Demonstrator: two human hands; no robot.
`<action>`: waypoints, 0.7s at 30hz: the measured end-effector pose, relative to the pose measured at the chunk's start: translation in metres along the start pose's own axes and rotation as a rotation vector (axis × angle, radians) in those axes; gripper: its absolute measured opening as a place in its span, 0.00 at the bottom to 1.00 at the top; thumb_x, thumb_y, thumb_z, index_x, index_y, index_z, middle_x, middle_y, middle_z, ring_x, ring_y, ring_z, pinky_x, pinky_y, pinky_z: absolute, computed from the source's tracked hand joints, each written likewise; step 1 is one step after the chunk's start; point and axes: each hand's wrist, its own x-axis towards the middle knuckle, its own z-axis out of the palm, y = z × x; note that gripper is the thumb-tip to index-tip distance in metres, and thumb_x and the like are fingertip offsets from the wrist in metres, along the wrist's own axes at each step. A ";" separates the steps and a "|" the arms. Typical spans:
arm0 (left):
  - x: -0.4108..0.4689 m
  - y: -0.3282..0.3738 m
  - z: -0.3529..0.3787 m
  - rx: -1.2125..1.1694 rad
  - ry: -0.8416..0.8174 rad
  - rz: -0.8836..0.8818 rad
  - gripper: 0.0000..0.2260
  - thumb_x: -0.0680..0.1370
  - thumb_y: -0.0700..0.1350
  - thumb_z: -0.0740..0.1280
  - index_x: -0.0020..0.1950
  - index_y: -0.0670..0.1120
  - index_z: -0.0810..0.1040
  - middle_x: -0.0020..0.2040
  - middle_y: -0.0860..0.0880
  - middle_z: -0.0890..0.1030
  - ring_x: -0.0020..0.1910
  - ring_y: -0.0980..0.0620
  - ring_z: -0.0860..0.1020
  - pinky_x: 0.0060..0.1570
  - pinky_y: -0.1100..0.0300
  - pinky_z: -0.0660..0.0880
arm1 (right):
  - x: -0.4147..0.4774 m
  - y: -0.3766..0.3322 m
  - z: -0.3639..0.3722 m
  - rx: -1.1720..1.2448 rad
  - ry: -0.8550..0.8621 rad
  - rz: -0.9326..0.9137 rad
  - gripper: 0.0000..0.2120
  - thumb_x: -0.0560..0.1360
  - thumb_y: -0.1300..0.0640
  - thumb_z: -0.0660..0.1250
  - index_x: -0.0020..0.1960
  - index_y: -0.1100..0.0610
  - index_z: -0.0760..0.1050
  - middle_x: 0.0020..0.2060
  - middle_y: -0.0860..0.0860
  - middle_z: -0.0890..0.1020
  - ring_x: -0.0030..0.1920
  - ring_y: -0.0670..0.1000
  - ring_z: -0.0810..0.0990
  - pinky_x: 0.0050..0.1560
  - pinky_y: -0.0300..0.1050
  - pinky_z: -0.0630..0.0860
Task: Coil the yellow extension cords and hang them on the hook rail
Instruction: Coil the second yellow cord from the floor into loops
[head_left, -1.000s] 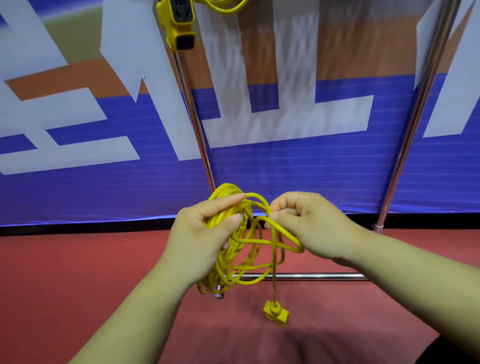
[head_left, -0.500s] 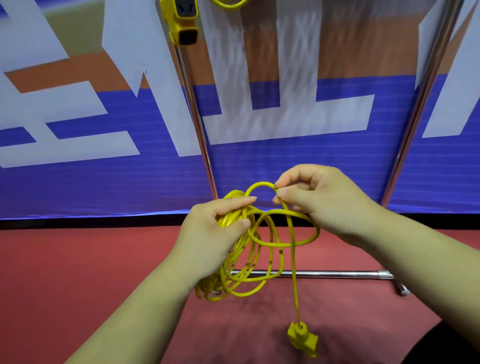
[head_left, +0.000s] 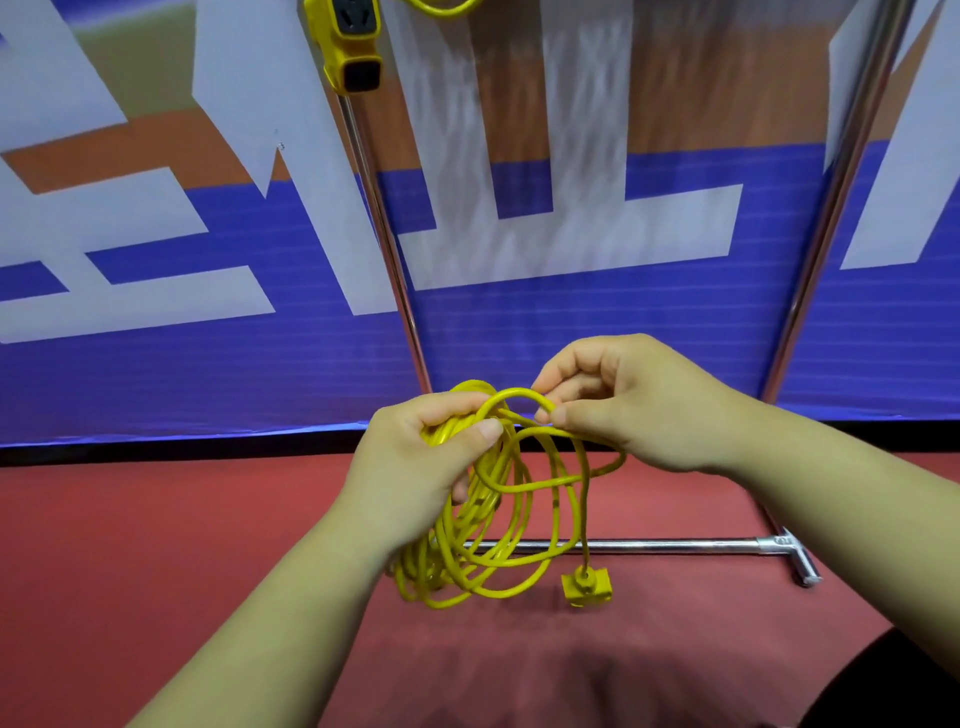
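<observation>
Nearest us, our left hand (head_left: 415, 467) is wrapped round the top of the coiled yellow cord (head_left: 467, 561), thumb pressed over the bunched strands. The loops hang straight down from that grip, long axis vertical.

Just to its right, on the same cord, our right hand (head_left: 634, 405) pinches the loose tail (head_left: 517, 392) between thumb and forefinger, where it arches once over the top of the bundle. From the pinch the tail drops to the plug (head_left: 587, 587), which dangles below the right hand, about level with the coil's bottom.

The coming move, we judge, turns on this: the tail lies right of and across the left-hand grip, so the right hand is the nearer one to wrap or tuck it.

Beyond and below the grip lies a base bar (head_left: 649, 545) on the red floor (head_left: 156, 545), and the uprights (head_left: 387, 244) rise behind. High above the left grip hangs a socket block (head_left: 350, 47) with a bit of a second cord (head_left: 441, 8) — the hook rail itself is out of view.

We count two hands, one held coil, one plug, one socket block, two uprights and one base bar.
</observation>
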 end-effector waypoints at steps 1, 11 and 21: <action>0.000 0.001 0.000 0.010 0.002 0.010 0.07 0.78 0.43 0.72 0.50 0.55 0.86 0.38 0.31 0.80 0.25 0.50 0.72 0.30 0.58 0.72 | 0.000 0.000 0.000 0.013 0.018 -0.014 0.08 0.76 0.64 0.71 0.52 0.54 0.78 0.42 0.52 0.87 0.44 0.57 0.85 0.46 0.52 0.78; 0.009 0.006 -0.008 0.019 0.083 0.082 0.09 0.79 0.41 0.71 0.48 0.56 0.85 0.31 0.37 0.77 0.25 0.49 0.72 0.31 0.58 0.71 | 0.006 0.000 -0.004 0.059 0.032 -0.008 0.11 0.73 0.71 0.70 0.50 0.58 0.76 0.41 0.55 0.84 0.42 0.58 0.83 0.47 0.56 0.79; 0.014 -0.004 0.008 -0.053 -0.102 -0.059 0.09 0.75 0.44 0.74 0.53 0.57 0.85 0.46 0.28 0.81 0.25 0.48 0.73 0.30 0.59 0.72 | 0.006 -0.019 -0.002 0.339 0.186 -0.056 0.14 0.71 0.71 0.74 0.48 0.55 0.77 0.40 0.56 0.86 0.46 0.58 0.86 0.46 0.49 0.83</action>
